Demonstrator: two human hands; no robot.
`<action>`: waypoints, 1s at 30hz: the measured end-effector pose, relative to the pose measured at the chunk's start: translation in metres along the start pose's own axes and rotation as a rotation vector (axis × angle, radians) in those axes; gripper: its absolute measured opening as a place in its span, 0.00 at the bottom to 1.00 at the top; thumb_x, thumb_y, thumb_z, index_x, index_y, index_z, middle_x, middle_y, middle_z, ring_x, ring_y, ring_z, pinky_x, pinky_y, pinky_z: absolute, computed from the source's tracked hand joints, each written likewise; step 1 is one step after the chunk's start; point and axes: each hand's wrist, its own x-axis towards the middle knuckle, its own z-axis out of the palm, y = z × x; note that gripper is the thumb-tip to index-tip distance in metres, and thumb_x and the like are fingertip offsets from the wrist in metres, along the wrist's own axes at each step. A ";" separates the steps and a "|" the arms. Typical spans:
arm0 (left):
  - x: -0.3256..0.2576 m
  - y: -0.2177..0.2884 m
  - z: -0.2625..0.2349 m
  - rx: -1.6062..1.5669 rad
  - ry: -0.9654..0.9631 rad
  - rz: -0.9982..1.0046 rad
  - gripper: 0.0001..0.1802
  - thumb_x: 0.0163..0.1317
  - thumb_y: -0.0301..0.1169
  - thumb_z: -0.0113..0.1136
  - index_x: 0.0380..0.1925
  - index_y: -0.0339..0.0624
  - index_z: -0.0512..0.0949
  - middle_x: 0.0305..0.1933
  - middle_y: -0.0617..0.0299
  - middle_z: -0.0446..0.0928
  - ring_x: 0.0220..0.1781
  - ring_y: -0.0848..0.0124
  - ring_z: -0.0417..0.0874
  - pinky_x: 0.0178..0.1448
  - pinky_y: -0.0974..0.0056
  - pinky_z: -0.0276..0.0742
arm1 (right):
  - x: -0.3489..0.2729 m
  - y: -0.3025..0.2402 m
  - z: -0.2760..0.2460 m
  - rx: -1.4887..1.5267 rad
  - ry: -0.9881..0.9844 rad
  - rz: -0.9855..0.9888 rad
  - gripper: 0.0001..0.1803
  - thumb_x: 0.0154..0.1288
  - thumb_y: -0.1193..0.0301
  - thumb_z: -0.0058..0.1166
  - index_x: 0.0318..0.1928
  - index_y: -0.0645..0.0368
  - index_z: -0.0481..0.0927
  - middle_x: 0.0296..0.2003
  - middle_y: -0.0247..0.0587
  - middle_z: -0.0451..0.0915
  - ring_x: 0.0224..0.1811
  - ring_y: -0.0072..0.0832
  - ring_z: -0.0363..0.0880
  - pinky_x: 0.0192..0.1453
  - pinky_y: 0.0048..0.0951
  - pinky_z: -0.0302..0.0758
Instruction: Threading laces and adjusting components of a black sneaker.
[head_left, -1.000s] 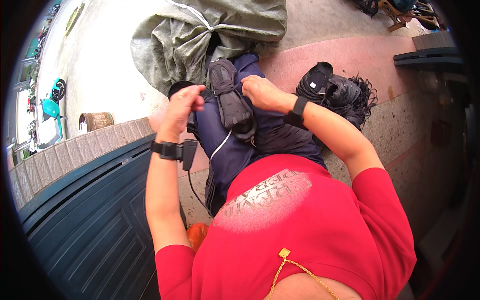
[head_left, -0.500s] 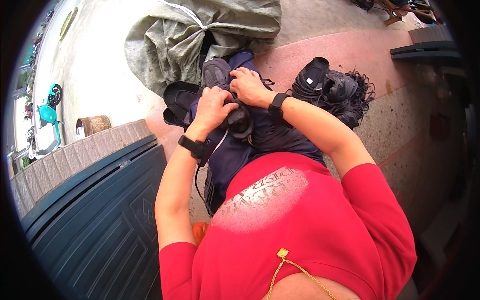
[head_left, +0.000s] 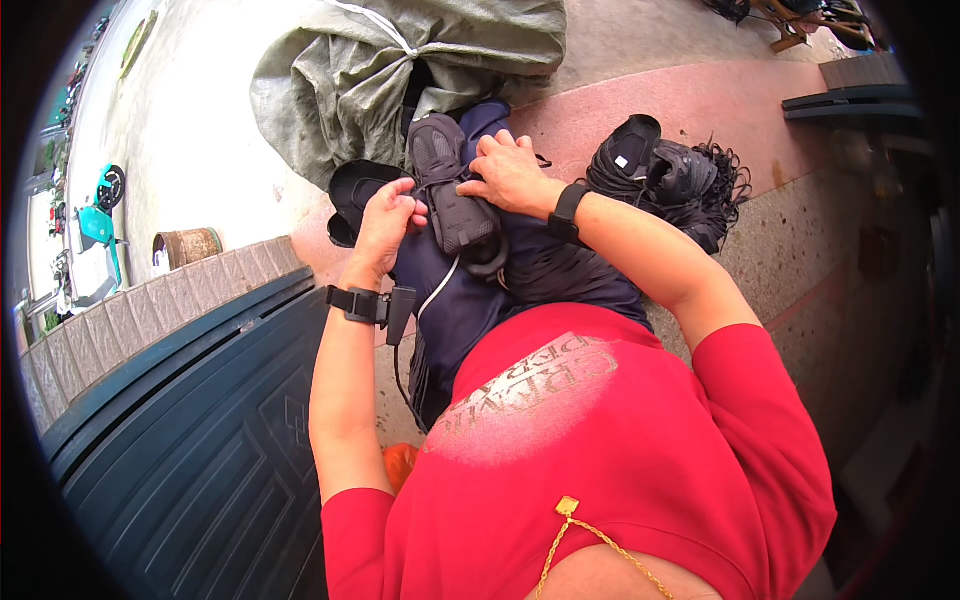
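A dark grey shoe (head_left: 462, 215) lies lengthwise on my lap, its treaded sole seeming to face up. Black lace (head_left: 440, 182) crosses its middle. My left hand (head_left: 388, 222) is just left of the shoe and apart from it, fingers curled in with thumb against them; whatever they pinch is too small to make out. On the other side, my right hand (head_left: 510, 175) is loosely bent with thumb and fingers apart, the thumb tip at the shoe's right edge. Beside my left hand lies a black shoe piece (head_left: 362, 190) with an open, rounded shape.
Ahead of my knees sits a big grey-green woven sack (head_left: 340, 90) tied with a white strip. To the right is a heap of black shoes and laces (head_left: 675, 180) on the floor. A dark blue panelled door (head_left: 200, 440) stands close on my left.
My hands have drawn apart from over the shoe, the left moving left and off it, the right slightly right. More of the shoe and its crossing lace now shows.
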 end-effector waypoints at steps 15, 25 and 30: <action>0.016 0.003 0.012 0.019 0.088 0.055 0.07 0.52 0.29 0.57 0.31 0.39 0.74 0.22 0.70 0.70 0.24 0.78 0.70 0.31 0.74 0.67 | -0.004 0.000 0.007 0.035 0.262 -0.098 0.06 0.44 0.67 0.56 0.26 0.50 0.79 0.34 0.32 0.69 0.43 0.30 0.64 0.44 0.37 0.57; 0.054 0.013 0.037 0.873 0.026 0.242 0.13 0.45 0.31 0.61 0.31 0.36 0.76 0.31 0.51 0.77 0.35 0.63 0.76 0.40 0.63 0.71 | -0.003 0.003 0.021 -0.079 0.224 -0.234 0.06 0.46 0.68 0.53 0.28 0.49 0.78 0.25 0.28 0.69 0.37 0.27 0.66 0.43 0.35 0.57; 0.056 0.005 0.027 0.728 0.132 0.357 0.14 0.47 0.31 0.59 0.34 0.37 0.75 0.34 0.50 0.77 0.38 0.59 0.78 0.43 0.62 0.72 | 0.004 -0.001 0.006 -0.158 0.181 -0.353 0.03 0.46 0.68 0.50 0.23 0.50 0.76 0.25 0.29 0.68 0.38 0.28 0.66 0.42 0.36 0.57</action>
